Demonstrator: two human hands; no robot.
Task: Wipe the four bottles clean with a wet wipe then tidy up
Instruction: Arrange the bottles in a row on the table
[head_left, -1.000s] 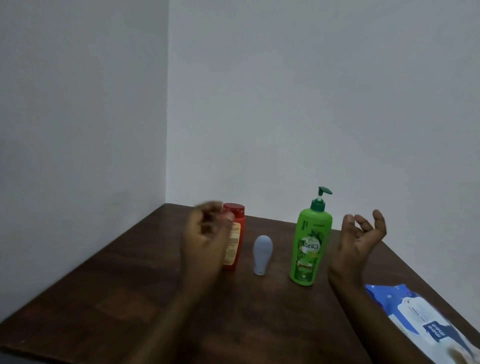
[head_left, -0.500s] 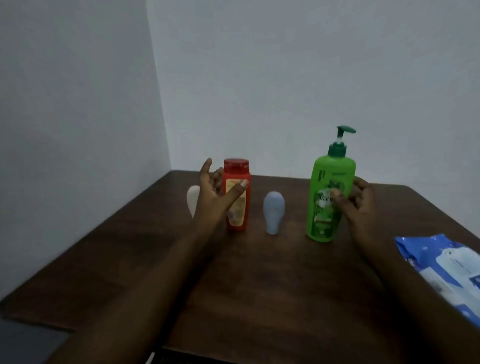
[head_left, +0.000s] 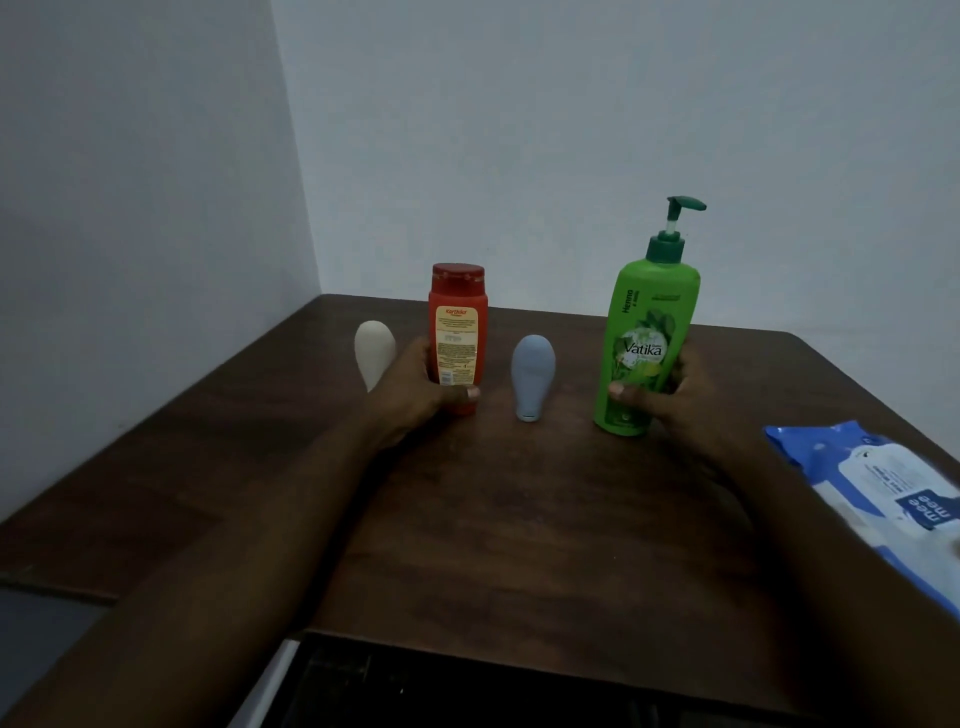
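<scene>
Four bottles upright in a loose row toward the back of the dark wooden table (head_left: 519, 519): from the left, a cream bottle (head_left: 372, 349), a red bottle (head_left: 458, 327), a small grey-blue bottle (head_left: 532, 376), a tall green pump bottle (head_left: 649, 332). Red bottle gripped low down by the left hand (head_left: 415, 397), thumb across the front near the base, fingers curled round behind; base seemingly on the wood, though not certain whether lifted at all. Green pump bottle held much the same way by the right hand (head_left: 672, 397), thumb on the lower label, fingers wrapped round the right side, base apparently down on the table as well. Grey-blue bottle free between the two, touched by neither hand, resting on its narrow end. Cream bottle just left of the red one, lower part hidden behind the left hand; touching or apart, cannot tell. Further out, at the right edge of the table, a blue-and-white pack of wet wipes (head_left: 883, 483) lying flat, well apart from the bottles and beside the right forearm; flap open or sealed, not readable. No loose wipe anywhere in view, none in either hand. Judged from that: wiping not yet begun, all four bottles left to clean, a wipe yet to be pulled from the pack, tidying last of all. Both hands occupied, so probably one bottle to be let go before any reach for the pack. Beyond the table, plain pale walls (head_left: 571, 130) meeting in a corner.
</scene>
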